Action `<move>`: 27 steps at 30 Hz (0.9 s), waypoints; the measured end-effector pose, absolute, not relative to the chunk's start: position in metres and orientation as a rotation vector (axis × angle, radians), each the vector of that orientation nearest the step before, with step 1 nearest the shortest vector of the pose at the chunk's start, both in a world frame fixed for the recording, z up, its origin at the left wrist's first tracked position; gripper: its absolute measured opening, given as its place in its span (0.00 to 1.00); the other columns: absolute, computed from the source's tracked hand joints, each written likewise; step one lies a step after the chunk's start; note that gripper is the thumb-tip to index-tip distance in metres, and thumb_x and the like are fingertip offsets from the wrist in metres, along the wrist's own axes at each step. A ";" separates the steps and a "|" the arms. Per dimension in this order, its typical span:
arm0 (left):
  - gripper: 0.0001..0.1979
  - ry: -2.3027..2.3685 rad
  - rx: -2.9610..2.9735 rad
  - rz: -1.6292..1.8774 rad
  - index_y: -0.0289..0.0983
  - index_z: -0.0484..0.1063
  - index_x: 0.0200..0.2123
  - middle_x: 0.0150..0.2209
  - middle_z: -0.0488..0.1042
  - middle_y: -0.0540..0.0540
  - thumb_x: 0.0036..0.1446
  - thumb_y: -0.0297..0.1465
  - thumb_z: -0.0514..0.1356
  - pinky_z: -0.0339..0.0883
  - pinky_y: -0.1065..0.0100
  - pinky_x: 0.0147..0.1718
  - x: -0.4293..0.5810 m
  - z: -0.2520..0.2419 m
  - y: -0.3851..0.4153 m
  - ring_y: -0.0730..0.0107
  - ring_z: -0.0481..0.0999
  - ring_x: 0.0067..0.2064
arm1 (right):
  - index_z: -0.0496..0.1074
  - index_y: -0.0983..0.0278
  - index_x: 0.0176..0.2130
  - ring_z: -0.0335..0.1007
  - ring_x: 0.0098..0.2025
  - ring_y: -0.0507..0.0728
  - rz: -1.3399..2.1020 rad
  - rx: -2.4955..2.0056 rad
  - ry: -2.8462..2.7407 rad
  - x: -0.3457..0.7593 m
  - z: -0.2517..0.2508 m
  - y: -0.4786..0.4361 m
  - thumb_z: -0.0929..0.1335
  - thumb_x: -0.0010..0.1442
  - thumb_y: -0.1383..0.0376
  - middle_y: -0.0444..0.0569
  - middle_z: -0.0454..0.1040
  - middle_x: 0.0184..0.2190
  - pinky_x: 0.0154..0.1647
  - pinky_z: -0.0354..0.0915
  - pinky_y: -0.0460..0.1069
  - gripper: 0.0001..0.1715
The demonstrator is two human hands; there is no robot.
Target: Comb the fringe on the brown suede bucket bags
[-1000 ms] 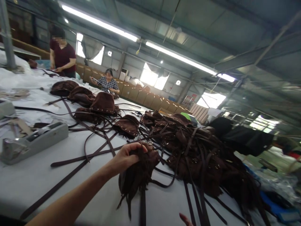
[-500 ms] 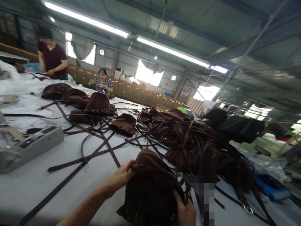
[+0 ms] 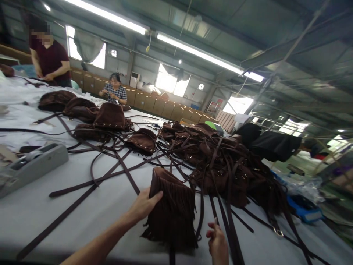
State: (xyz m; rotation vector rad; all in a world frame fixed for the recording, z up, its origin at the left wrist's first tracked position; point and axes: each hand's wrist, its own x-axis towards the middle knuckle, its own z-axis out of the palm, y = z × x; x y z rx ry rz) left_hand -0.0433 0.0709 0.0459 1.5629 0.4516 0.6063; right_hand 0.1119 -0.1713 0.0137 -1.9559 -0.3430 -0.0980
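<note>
A dark brown fringed suede bag [image 3: 176, 206] stands on the pale table in front of me, its long fringe hanging down the side facing me. My left hand [image 3: 146, 204] grips its upper left edge, thumb on the near side. To the right of the bag and apart from it, my right hand [image 3: 217, 241] is raised with curled fingers; whether something small is in them cannot be made out. Dark straps [image 3: 224, 217] run along the table just beyond that hand.
A big heap of similar brown bags [image 3: 220, 165] with straps lies at right. More bags [image 3: 110, 116] sit at back left, near a grey tape dispenser [image 3: 35, 162]. Long straps [image 3: 77, 202] cross the table. Two people [image 3: 51, 60] work farther back. A blue tray [image 3: 306, 209] is far right.
My right hand has let go of the bag's right side and is now apart from it. The bag has turned, showing more fringe. My left hand still holds it.
</note>
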 end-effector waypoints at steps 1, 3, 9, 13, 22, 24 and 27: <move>0.15 0.448 1.580 0.599 0.35 0.76 0.41 0.42 0.79 0.43 0.57 0.39 0.59 0.65 0.63 0.45 -0.041 0.048 0.073 0.53 0.74 0.46 | 0.73 0.63 0.32 0.69 0.24 0.57 -0.101 -1.980 -0.418 0.105 0.014 -0.176 0.59 0.55 0.34 0.44 0.71 0.20 0.25 0.64 0.50 0.37; 0.11 0.451 1.624 0.602 0.37 0.77 0.38 0.38 0.79 0.44 0.56 0.37 0.60 0.65 0.64 0.42 -0.036 0.053 0.075 0.55 0.75 0.42 | 0.74 0.61 0.38 0.72 0.31 0.59 -0.166 -2.001 -0.725 0.086 0.023 -0.177 0.60 0.62 0.42 0.48 0.75 0.28 0.32 0.66 0.50 0.29; 0.07 0.442 1.668 0.657 0.38 0.76 0.31 0.31 0.78 0.49 0.52 0.35 0.62 0.64 0.68 0.34 -0.022 0.072 0.065 0.61 0.73 0.35 | 0.71 0.58 0.52 0.65 0.31 0.56 -0.628 -1.829 -1.997 0.029 0.097 -0.121 0.55 0.71 0.68 0.47 0.69 0.29 0.34 0.61 0.52 0.21; 0.09 0.486 1.629 0.598 0.37 0.77 0.32 0.31 0.78 0.48 0.51 0.36 0.62 0.64 0.69 0.34 -0.020 0.078 0.065 0.61 0.74 0.35 | 0.69 0.62 0.54 0.62 0.29 0.57 -0.866 -1.829 -2.189 0.020 0.115 -0.089 0.58 0.68 0.72 0.48 0.68 0.30 0.31 0.56 0.53 0.19; 0.07 0.501 1.565 0.628 0.36 0.77 0.32 0.30 0.78 0.47 0.50 0.32 0.62 0.65 0.68 0.35 -0.016 0.067 0.064 0.61 0.73 0.34 | 0.69 0.65 0.52 0.63 0.29 0.58 -0.948 -1.959 -2.160 0.032 0.064 -0.099 0.63 0.61 0.77 0.49 0.68 0.29 0.30 0.55 0.52 0.21; 0.06 0.527 1.547 0.673 0.36 0.76 0.30 0.30 0.77 0.47 0.51 0.33 0.62 0.65 0.67 0.37 -0.013 0.067 0.063 0.61 0.72 0.34 | 0.70 0.62 0.50 0.63 0.28 0.58 -0.926 -1.971 -2.159 0.034 0.049 -0.106 0.63 0.60 0.76 0.48 0.67 0.28 0.28 0.55 0.52 0.20; 0.06 0.547 1.519 0.712 0.36 0.75 0.30 0.30 0.77 0.46 0.51 0.33 0.62 0.65 0.66 0.39 -0.009 0.066 0.064 0.60 0.72 0.35 | 0.70 0.61 0.50 0.64 0.28 0.57 -0.862 -2.037 -2.179 0.038 0.026 -0.120 0.64 0.57 0.76 0.48 0.69 0.28 0.27 0.57 0.51 0.22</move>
